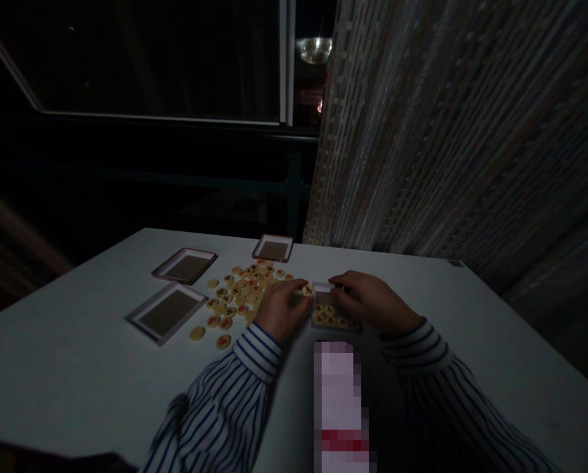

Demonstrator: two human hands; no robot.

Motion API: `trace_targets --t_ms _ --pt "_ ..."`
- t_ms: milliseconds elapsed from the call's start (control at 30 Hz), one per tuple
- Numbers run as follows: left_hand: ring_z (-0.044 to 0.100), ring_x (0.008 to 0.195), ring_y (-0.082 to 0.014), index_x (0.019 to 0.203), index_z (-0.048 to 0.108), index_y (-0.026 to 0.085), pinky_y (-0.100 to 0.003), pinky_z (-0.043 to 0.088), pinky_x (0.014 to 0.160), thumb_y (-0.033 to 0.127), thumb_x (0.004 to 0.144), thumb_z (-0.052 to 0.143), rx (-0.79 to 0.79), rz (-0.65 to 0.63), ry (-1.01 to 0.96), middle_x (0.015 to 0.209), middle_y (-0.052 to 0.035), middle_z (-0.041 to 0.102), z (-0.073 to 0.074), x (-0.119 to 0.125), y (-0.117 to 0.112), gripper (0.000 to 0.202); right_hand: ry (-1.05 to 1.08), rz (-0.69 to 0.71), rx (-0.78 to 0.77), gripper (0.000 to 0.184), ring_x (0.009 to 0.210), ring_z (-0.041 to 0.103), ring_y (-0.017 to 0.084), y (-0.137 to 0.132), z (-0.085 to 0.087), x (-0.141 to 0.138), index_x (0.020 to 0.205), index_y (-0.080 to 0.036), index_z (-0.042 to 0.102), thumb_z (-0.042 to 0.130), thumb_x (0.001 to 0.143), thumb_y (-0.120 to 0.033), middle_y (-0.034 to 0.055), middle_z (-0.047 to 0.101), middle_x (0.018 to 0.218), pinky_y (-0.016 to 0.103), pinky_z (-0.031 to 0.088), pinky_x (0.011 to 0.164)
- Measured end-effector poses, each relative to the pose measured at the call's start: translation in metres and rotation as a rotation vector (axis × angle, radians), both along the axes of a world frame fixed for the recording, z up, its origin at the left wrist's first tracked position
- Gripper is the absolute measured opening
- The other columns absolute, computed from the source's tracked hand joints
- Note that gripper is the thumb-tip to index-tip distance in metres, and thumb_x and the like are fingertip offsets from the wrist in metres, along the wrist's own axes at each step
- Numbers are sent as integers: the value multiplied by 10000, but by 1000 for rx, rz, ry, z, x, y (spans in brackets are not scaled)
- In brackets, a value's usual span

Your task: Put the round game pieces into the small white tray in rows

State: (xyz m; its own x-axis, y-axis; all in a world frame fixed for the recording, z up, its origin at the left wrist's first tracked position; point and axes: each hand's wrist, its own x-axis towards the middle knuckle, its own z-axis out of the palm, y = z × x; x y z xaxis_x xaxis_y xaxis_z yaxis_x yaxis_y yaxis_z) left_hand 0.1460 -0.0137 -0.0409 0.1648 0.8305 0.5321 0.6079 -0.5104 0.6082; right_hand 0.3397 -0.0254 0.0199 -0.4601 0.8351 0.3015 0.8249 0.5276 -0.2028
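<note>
My left hand (282, 310) is closed, pinching a Chinese chess piece (308, 290) with a dark character between thumb and fingertips. The piece is held at the left rim of a small shallow box (337, 326). Several more pieces with dark characters lie along the near side inside that box. My right hand (380, 303) curves over the box's right side, its fingers at the far rim, and appears to grip it. The palm hides part of the box. Left of my left hand, a loose pile of round chess pieces (242, 289), marked in red or black, is spread on the white table (96, 374).
Three shallow trays stand beyond the pile: a grey one (138, 324) at near left, a brown-rimmed one (156, 270) behind it, and another (257, 254) at the back. A string curtain (397, 131) hangs at the right. A pixelated pale patch covers the near middle.
</note>
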Motion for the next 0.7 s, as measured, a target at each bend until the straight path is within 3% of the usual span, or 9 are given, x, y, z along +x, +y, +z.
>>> trace_targets --t_ms 300,700 --pt "608 843 -157 978 601 197 -288 473 794 256 737 574 -91 -37 -162 898 -30 663 -6 24 18 250 15 -26 -15 318 836 586 169 4 -2 9 1071 -168 605 424 843 -296 69 649 946 289 437 749" --pt "594 889 -181 1009 594 191 -332 462 823 279 746 566 -53 14 -188 934 -53 652 -34 28 18 278 21 -65 -24 319 845 591 171 13 0 16 1065 -172 609 436 837 -312 60 654 966 285 438 758"
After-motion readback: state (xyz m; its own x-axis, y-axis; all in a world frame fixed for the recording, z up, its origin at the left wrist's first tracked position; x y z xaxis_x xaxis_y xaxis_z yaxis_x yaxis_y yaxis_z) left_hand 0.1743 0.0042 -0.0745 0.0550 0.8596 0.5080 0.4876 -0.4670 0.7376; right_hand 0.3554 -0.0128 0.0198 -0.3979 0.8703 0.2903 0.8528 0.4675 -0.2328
